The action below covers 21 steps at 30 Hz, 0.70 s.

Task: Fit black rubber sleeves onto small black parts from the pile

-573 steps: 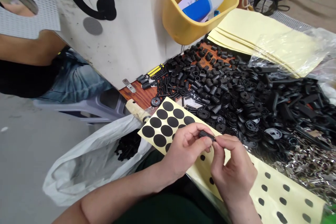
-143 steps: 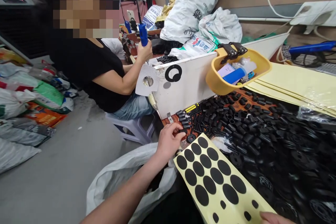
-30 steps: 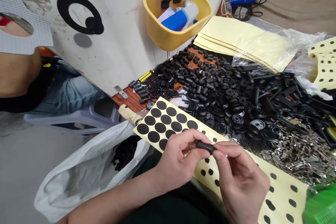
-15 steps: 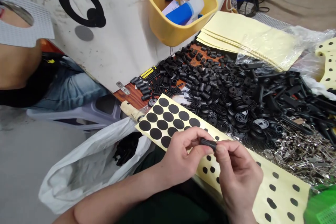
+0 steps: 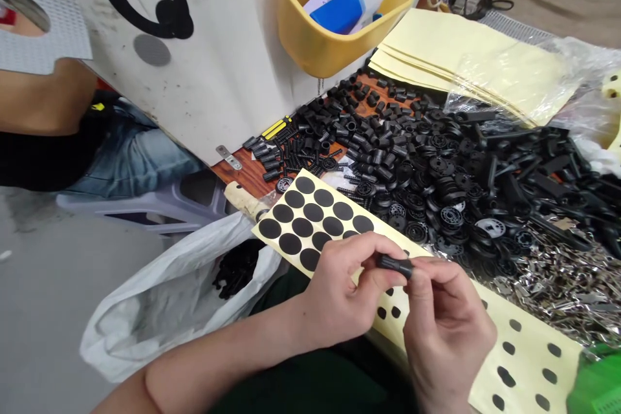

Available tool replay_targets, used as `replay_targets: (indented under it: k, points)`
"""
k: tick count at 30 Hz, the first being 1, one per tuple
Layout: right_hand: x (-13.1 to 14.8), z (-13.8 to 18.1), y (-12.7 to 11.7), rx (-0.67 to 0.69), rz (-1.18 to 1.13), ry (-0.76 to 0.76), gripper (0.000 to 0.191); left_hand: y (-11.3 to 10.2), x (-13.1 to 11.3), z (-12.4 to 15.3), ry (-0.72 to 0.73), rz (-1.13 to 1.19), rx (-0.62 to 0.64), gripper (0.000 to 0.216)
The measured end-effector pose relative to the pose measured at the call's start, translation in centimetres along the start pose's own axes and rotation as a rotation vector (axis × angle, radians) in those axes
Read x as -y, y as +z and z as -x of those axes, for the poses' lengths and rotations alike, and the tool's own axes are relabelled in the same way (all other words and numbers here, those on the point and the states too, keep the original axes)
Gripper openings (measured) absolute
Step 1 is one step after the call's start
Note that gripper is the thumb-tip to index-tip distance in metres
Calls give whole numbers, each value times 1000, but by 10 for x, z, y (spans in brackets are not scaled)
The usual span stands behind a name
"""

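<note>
My left hand (image 5: 339, 291) pinches a small black plastic tube (image 5: 394, 265) between thumb and fingers. My right hand (image 5: 449, 330) meets it from the right, thumb and fingertips pressed on the tube's right end. Both hands hover over a pale yellow backing sheet (image 5: 521, 362) carrying large black round stickers (image 5: 313, 212) and smaller black dots. Just beyond lies a heap of black tubes (image 5: 373, 136) and black round wheels (image 5: 446, 194).
A white plastic bag (image 5: 160, 297) holding black parts hangs at the table's left edge. A yellow tub (image 5: 310, 45) hangs on a white divider board (image 5: 213, 77). Blank yellow sheets (image 5: 466, 58) and metal clips (image 5: 557, 284) lie to the right. Another person sits behind the board at left (image 5: 72, 123).
Both hands with the black tube have drifted slightly right and down in view; the grip is unchanged. Earlier, my left hand reached to the tube pile alone.
</note>
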State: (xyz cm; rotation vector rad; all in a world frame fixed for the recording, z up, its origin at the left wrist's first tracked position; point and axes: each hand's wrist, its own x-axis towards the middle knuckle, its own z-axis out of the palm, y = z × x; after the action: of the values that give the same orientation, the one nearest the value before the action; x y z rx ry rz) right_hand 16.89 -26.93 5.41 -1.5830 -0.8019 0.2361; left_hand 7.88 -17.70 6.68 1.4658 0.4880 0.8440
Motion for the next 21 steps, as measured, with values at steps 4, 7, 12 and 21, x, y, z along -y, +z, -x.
replay_targets:
  k: [4,7,12,21]
  points:
    - [-5,-2,-2,21,34,-199,16,-3,-3,0,-187,196,45,9]
    - [-6,-5,-7,95,59,-327,25,-5,-6,1,-255,267,58,10]
    - [-1,-8,-9,107,-2,-179,16,-5,-10,1,-272,295,45,10]
    - [-4,-13,-5,242,-179,176,18,-7,8,-8,-472,522,-43,12]
